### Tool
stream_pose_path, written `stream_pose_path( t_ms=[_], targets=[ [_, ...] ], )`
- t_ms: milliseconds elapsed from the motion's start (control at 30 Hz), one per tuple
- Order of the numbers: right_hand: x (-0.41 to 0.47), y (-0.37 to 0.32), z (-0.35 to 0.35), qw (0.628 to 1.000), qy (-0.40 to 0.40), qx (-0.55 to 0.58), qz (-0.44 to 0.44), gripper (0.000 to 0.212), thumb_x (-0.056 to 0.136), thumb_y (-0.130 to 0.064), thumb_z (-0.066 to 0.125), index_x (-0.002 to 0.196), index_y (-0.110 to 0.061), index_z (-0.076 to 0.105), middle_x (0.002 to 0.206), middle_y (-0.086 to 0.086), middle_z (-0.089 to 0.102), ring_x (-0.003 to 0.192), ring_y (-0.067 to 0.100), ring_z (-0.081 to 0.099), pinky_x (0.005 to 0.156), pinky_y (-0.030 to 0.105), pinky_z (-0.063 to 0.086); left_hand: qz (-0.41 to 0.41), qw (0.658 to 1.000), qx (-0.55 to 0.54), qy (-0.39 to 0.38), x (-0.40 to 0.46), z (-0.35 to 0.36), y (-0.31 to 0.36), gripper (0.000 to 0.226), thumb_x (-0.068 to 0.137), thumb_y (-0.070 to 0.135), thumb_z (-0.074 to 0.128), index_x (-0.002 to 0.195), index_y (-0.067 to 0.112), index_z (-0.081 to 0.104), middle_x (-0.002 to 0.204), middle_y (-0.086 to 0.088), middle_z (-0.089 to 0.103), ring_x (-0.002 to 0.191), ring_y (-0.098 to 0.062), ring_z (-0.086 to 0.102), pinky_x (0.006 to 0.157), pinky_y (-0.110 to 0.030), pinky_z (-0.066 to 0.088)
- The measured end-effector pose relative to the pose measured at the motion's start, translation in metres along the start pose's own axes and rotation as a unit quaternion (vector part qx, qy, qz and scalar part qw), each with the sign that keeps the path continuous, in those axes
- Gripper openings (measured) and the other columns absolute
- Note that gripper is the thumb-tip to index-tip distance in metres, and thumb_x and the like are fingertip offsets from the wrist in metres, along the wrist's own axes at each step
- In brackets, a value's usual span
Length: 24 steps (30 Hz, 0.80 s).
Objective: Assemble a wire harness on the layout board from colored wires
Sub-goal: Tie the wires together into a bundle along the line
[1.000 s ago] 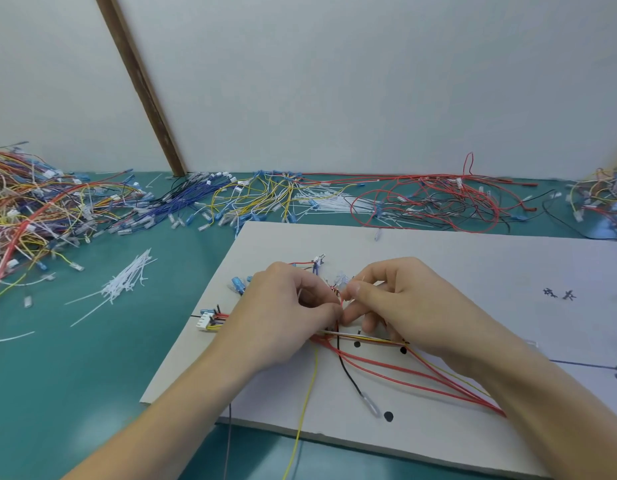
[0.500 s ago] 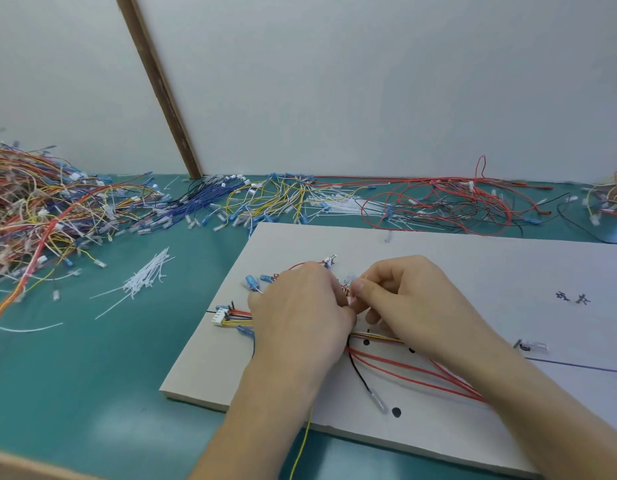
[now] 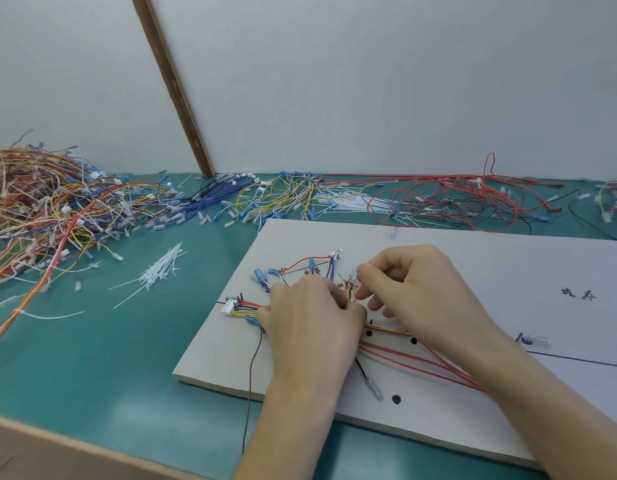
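- I see my left hand [image 3: 310, 317] lying palm down on the layout board [image 3: 473, 258]; its fingers are curled over the wire bundle and seem to hold it, but the grip itself is hidden under the hand.
- My right hand [image 3: 411, 292] is just beside it, touching it at the knuckles; thumb and forefinger are narrow, pinching some thin wire ends [image 3: 349, 287] that stand up between the two hands.
- Left of my left fingers a white connector [image 3: 229, 305] lies on the board, with red, yellow and black wires running from it under the hand.
- Just beyond the fingers are small blue terminals [image 3: 259, 274] and a red wire arc [image 3: 305, 260].
- Under my right wrist several red wires [image 3: 418, 367] go across the board to the right.
- Below the fingers a black wire with a clear tip [image 3: 369, 382] lies near a black dot.
- Far left of the fingers, on the green worktop [image 3: 92, 358], there is a bunch of white cable ties [image 3: 161, 268] and a large heap of mixed wires [image 3: 47, 209].
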State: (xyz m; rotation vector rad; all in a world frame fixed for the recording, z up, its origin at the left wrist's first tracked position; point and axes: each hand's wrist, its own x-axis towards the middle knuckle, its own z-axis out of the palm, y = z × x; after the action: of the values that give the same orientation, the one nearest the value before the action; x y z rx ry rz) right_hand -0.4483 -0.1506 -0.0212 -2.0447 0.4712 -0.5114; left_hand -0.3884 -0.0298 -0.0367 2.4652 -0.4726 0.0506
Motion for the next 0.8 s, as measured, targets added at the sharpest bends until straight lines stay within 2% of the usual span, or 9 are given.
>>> stream_pose_path(
  t_ms=[100,233,367,533,800],
  targets=[
    [0.0017,0.0023,-0.0002,1.000,-0.004,0.014,0.009,0.027,0.095,-0.025,0.066,0.071,-0.015,0.074,0.068,-0.005,0.076,0.059,0.011,0.071,0.057,0.029,0.054,0.010,1.000,-0.008,-0.001,-0.0013,-0.0025,-0.0017,0.019,0.082,0.043,0.063,0.085,0.031,0.077,0.078,0.009,0.071,0.096,-0.021,0.058,0.089,-0.045,0.048],
    [0.0016,0.0051,-0.0009,0.998,-0.004,0.049,0.026,0.025,0.095,-0.025,0.068,0.074,-0.015,0.075,0.069,0.000,0.076,0.062,0.020,0.072,0.055,0.030,0.057,0.018,0.999,-0.025,0.018,-0.0031,-0.0011,-0.0035,0.019,0.082,0.042,0.065,0.080,0.027,0.077,0.075,0.008,0.070,0.094,-0.023,0.060,0.086,-0.043,0.050],
    [0.0033,0.0051,-0.0022,0.995,-0.011,0.092,0.045,0.017,0.095,-0.016,0.070,0.080,-0.011,0.075,0.071,0.002,0.077,0.062,0.014,0.073,0.055,0.025,0.057,0.027,0.999,0.003,0.038,-0.0028,0.0026,-0.0021,0.019,0.082,0.043,0.064,0.078,0.027,0.074,0.075,0.008,0.066,0.096,-0.022,0.054,0.084,-0.041,0.043],
    [0.0038,0.0036,0.0022,0.994,-0.004,0.100,0.037,0.019,0.095,0.001,0.064,0.077,-0.004,0.070,0.068,0.008,0.075,0.059,0.016,0.072,0.053,0.021,0.055,0.057,0.997,0.041,0.035,0.0002,0.0042,0.0016,0.018,0.082,0.044,0.067,0.077,0.026,0.067,0.075,0.010,0.054,0.097,-0.022,0.050,0.076,-0.039,0.030],
    [0.0052,0.0034,0.0020,0.990,0.003,0.130,0.053,0.021,0.094,0.005,0.063,0.076,-0.003,0.070,0.067,0.010,0.075,0.058,0.016,0.072,0.054,0.022,0.055,0.060,0.998,0.025,0.023,0.0031,0.0044,0.0003,0.016,0.080,0.039,0.068,0.070,0.028,0.062,0.074,0.011,0.055,0.094,-0.022,0.053,0.077,-0.039,0.030]
  ],
)
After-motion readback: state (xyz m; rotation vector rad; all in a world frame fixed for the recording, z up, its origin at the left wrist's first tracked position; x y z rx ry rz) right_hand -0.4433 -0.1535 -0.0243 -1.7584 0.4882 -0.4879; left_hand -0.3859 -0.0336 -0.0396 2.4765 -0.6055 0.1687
